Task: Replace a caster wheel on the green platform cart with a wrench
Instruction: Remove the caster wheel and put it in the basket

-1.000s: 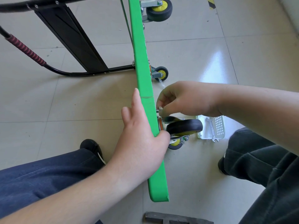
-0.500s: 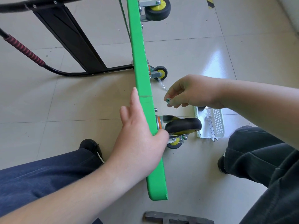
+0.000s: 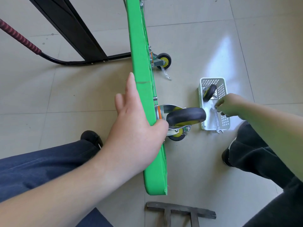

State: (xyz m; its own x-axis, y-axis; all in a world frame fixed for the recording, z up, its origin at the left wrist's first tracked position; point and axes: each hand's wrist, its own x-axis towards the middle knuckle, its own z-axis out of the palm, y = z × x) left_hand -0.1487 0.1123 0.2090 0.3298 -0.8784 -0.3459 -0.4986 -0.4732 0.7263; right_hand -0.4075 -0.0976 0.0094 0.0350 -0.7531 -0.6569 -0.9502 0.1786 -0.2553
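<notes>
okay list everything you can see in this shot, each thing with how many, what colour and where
platform cart: one, green deck, tipped on its edge on the floor, black handle frame at left
caster wheels on the cart: three in view, black with yellow hubs; the nearest by the left thumb, one under it, one farther along
basket: one, white, perforated, on the floor right of the cart
loose caster: one, black, inside the basket
wrench: one, silver, in the basket, one end poking past the near rim
metal bracket: one, grey, bottom edge
floor tiles: beige
left hand: steadies the cart's edge
right hand: reaches into the basket
</notes>
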